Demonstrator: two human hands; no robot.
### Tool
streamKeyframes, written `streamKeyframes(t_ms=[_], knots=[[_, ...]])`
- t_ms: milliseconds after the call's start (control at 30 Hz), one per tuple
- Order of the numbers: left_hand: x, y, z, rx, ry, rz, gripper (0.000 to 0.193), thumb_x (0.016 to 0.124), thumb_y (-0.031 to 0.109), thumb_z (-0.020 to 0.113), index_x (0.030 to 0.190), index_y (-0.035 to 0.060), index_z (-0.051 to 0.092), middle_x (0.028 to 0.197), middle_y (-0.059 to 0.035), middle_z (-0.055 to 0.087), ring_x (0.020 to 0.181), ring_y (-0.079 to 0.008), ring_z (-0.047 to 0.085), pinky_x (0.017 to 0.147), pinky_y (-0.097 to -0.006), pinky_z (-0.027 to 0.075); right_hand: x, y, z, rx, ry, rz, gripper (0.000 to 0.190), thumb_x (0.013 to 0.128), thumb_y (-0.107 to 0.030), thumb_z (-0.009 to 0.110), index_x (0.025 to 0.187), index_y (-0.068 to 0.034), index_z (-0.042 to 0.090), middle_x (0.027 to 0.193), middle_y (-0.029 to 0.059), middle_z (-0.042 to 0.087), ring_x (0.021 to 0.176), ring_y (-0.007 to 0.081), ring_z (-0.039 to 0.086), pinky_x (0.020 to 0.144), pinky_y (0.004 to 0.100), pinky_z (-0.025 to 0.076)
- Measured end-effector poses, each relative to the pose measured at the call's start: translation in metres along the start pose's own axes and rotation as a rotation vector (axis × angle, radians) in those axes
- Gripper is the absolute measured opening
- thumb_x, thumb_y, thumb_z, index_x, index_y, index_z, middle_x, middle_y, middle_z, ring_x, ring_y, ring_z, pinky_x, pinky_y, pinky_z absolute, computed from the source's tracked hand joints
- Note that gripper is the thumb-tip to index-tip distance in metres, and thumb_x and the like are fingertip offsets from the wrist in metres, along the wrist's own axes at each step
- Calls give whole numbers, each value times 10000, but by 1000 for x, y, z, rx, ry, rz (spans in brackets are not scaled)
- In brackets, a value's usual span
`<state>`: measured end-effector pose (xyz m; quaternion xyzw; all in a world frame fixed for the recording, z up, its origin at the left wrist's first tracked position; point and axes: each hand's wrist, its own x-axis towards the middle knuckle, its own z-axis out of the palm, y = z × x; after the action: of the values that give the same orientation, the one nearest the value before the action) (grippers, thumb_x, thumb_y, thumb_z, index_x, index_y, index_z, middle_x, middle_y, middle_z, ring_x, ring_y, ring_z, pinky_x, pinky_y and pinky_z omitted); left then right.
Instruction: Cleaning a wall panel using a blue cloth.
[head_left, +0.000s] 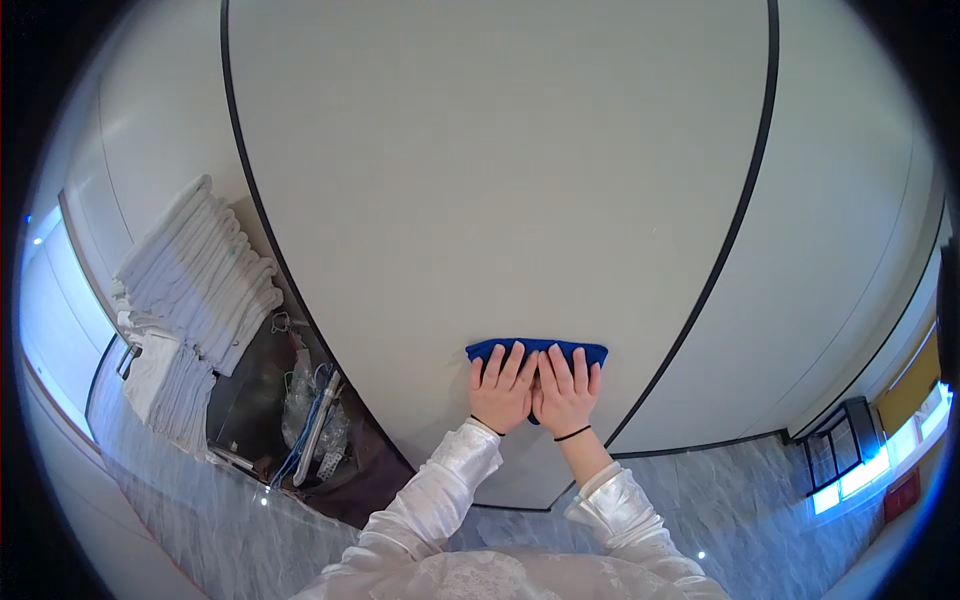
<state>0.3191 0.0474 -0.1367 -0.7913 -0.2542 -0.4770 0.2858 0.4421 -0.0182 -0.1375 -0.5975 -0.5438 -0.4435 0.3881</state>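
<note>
A folded blue cloth (538, 346) lies flat against a pale wall panel (495, 187) with black edging. My left hand (501, 390) presses on the cloth's left half, palm down with fingers pointing up. Beside it, my right hand (564, 390) presses the right half in the same way. The two hands touch or nearly touch at the thumbs. A small tip of blue fabric shows below them; the rest of the cloth's lower part is hidden under the palms. Each wrist carries a thin black band.
White folded towels (199, 270) are stacked at the left on a dark surface (247, 397). Near them lie clear plastic bags (300, 401) and a power strip with cables (319, 431). Grey marbled floor (720, 487) runs below. A black metal rack (836, 446) stands at far right.
</note>
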Motion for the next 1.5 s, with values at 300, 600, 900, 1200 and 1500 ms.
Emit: streamKeyframes(t_ms=[300, 600, 900, 1200, 1500], knots=[[46, -4, -51, -63, 72, 23, 466, 950, 286, 507, 1398, 167, 553, 1543, -90, 418, 1442, -310, 341, 1175, -531, 174, 45, -21, -51, -56, 59, 38, 458, 928, -296, 514, 1372, -215, 595, 1496, -37, 489, 1421, 250, 389, 1188, 473, 185], [89, -13, -96, -124, 135, 69, 458, 955, 257, 505, 1404, 176, 551, 1540, -53, 433, 1431, -265, 372, 1172, -486, 207, 82, -37, -80, -86, 174, 49, 481, 935, -240, 501, 1399, -128, 561, 1516, 40, 467, 1431, 318, 379, 1176, 499, 218], [107, -15, -120, -143, 251, 144, 462, 944, 240, 517, 1400, 177, 553, 1538, -41, 437, 1421, -244, 391, 1159, -474, 245, 95, -49, -100, -125, 261, 82, 493, 949, -239, 484, 1428, -132, 530, 1541, 20, 438, 1456, 288, 344, 1186, 475, 210], [126, -25, -120, -126, 319, 253, 496, 915, 249, 528, 1403, 162, 545, 1533, -50, 439, 1423, -251, 386, 1159, -484, 260, 108, -52, -93, -118, 360, 136, 498, 957, -246, 488, 1445, -153, 509, 1547, 0, 427, 1457, 270, 345, 1183, 466, 225], [144, -20, -117, -103, 386, 311, 463, 941, 253, 520, 1395, 168, 552, 1516, -39, 460, 1418, -241, 391, 1167, -472, 253, 119, -41, -93, -137, 491, 140, 494, 922, -234, 521, 1412, -175, 535, 1521, -41, 455, 1440, 223, 367, 1180, 445, 248]])
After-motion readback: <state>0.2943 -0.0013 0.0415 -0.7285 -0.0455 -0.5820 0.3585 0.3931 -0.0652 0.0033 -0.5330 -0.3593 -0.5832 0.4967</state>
